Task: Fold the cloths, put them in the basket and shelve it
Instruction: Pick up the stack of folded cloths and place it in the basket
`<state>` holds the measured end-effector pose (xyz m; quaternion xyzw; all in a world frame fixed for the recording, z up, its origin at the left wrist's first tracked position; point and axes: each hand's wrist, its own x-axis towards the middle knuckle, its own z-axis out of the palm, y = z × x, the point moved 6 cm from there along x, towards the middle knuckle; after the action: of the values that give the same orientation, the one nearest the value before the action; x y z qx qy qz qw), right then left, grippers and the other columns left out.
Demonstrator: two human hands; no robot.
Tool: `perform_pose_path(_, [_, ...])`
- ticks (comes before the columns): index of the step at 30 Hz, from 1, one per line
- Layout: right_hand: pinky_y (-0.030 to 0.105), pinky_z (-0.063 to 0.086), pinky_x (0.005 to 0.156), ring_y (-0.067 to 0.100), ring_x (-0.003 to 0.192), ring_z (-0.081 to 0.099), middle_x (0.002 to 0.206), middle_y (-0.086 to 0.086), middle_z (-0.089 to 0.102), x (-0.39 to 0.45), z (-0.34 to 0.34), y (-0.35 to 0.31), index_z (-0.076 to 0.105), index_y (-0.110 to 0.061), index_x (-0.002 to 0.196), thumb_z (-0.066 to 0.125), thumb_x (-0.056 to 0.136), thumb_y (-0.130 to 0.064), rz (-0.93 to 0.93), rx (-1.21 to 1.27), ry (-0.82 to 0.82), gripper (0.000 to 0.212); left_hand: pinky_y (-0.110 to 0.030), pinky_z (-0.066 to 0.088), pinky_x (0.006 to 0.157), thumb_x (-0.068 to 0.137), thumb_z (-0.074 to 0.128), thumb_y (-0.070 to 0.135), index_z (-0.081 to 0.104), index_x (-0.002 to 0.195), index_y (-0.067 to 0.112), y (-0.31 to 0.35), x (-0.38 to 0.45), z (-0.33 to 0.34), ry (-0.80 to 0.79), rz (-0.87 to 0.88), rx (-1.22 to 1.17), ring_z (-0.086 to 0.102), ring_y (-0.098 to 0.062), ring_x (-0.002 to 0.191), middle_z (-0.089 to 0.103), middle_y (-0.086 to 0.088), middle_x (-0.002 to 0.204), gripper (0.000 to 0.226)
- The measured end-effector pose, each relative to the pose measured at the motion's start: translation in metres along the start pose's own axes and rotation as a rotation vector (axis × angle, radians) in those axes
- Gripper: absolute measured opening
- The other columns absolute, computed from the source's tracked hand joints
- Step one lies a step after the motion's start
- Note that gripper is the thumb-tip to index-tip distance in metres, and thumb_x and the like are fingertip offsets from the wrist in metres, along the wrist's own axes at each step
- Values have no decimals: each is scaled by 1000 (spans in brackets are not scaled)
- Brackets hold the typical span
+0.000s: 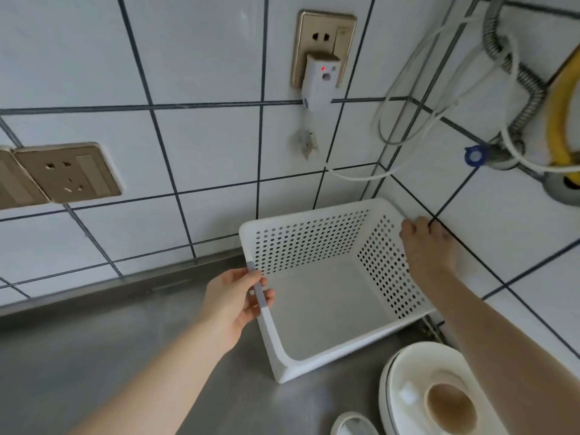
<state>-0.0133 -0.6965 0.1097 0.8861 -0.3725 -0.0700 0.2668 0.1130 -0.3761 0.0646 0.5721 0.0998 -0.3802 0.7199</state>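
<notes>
A white perforated plastic basket (pixel 314 243) stands in the corner of a steel counter, and nothing lies inside it. My left hand (pixel 233 298) grips its left rim at a grey strip, fingers and thumb curled round the edge. My right hand (pixel 426 246) holds the right rim close to the tiled side wall, fingers bent over the top edge. No cloths are in view.
Stacked white plates with a small bowl (pixel 439 394) sit just in front of the basket on the steel counter (pixel 94 340). Tiled walls carry sockets (pixel 67 172), a plugged-in white device (pixel 320 80), white cables and hoses (pixel 558 98) at the right.
</notes>
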Motion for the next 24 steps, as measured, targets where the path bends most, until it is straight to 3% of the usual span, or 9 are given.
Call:
perform_pose_path(3, [33, 51, 71, 29, 102, 50, 119, 11, 41, -6, -10, -5, 31, -14, 124, 79, 64, -20, 5, 77, -2, 76, -32, 58, 55, 88, 63, 6, 61, 105, -1, 7, -10, -13, 10, 29, -24, 67, -23, 57, 65, -16, 81, 18])
perform_pose_path(8, [34, 47, 57, 26, 81, 58, 110, 10, 46, -26, -37, -28, 23, -19, 134, 72, 73, -5, -5, 466, -28, 80, -33, 58, 55, 87, 65, 7, 63, 103, 1, 18, -42, -56, 40, 66, -34, 69, -25, 59, 69, -18, 86, 17])
perform_pose_path(13, [40, 49, 64, 33, 89, 59, 115, 13, 48, -64, -67, -61, 32, -16, 132, 60, 81, 4, 24, 692, -48, 61, -31, 55, 55, 90, 63, 12, 64, 105, 5, 26, -83, -118, 118, 116, -46, 63, -19, 55, 67, -12, 86, 17])
perform_pose_path(20, [35, 43, 61, 25, 79, 52, 99, 10, 52, -121, -118, -121, 30, -21, 138, 50, 81, 8, -88, 819, -76, 67, -31, 50, 52, 90, 63, 15, 65, 106, 6, 39, -138, -214, 186, 167, -100, 53, -15, 52, 61, -8, 74, 18])
perform_pose_path(24, [32, 47, 55, 24, 80, 56, 102, 6, 51, -156, -137, -151, 25, -24, 144, 54, 83, 6, -98, 943, -86, 74, -31, 50, 53, 90, 63, 17, 66, 107, 6, 39, -162, -264, 211, 184, -100, 53, -17, 57, 62, -9, 79, 20])
